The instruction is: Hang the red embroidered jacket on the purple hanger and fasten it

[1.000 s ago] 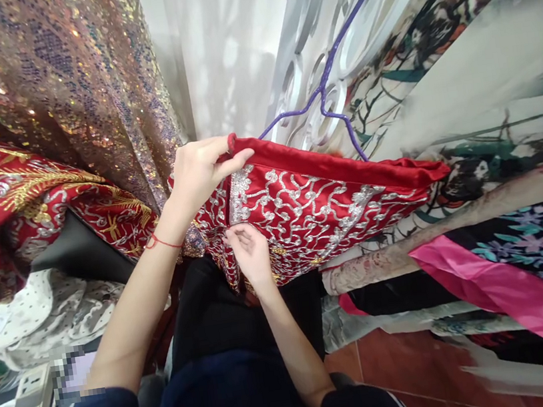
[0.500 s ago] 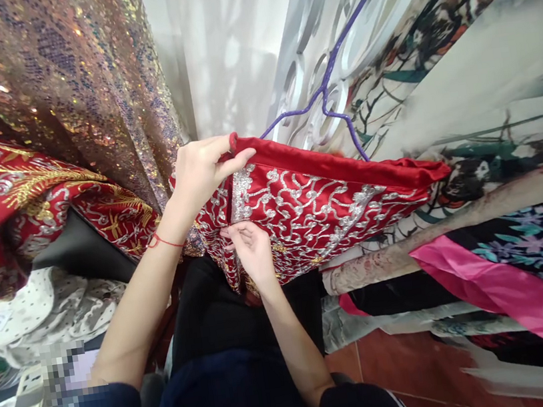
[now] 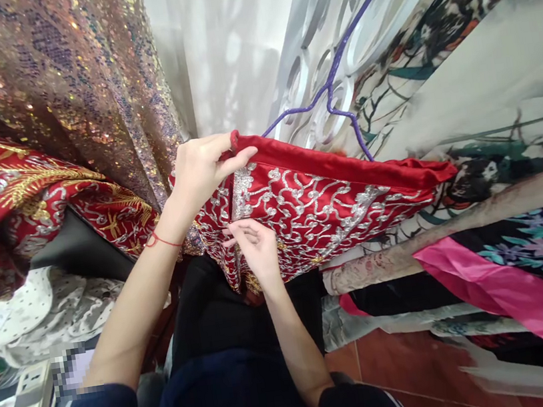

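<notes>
A red satin skirt [image 3: 311,198] with silver and gold embroidery is stretched in front of me, its plain red waistband [image 3: 326,159] along the top. My left hand [image 3: 201,169] grips the end of that band between thumb and fingers. Lower down, beside a silver-trimmed opening edge, my right hand [image 3: 260,245] has its thumb and fingertips drawn together in a pinch. Whatever lies between those fingertips is too small to make out. Behind the waistband is a purple hanger [image 3: 328,81].
Sequined cloth [image 3: 96,73] hangs at the upper left, above more red-and-gold embroidered fabric [image 3: 45,174]. White dotted cloth [image 3: 18,306] and a power strip [image 3: 25,393] sit at lower left. Floral fabrics and a pink satin band [image 3: 495,286] fill the right, over a tiled floor [image 3: 399,360].
My right hand has shifted slightly to the right, still pinched near the opening edge. My left hand keeps its hold on the waistband. The view has moved a little.
</notes>
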